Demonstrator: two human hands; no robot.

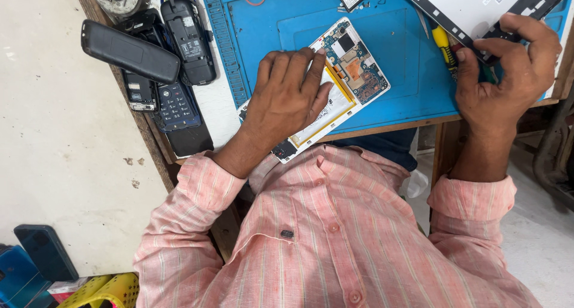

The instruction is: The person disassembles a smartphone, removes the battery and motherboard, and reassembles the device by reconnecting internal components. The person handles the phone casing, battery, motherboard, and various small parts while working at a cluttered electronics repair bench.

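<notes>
An opened white tablet (344, 81) lies on the blue work mat (299, 15), its circuit board and pale battery showing. My left hand (287, 95) rests flat on it, fingers pressing the battery. My right hand (508, 75) is at the mat's right edge, fingers closed on the edge of a white panel with a black frame (478, 6). A yellow-handled tool (442, 45) lies under that hand's fingertips.
Several opened old phones (179, 57) and a long black handset cover (128, 51) lie left of the mat. The wooden table edge (388, 127) runs just before my pink striped shirt. A dark phone (45, 251) and a yellow basket (107, 290) sit on the floor at lower left.
</notes>
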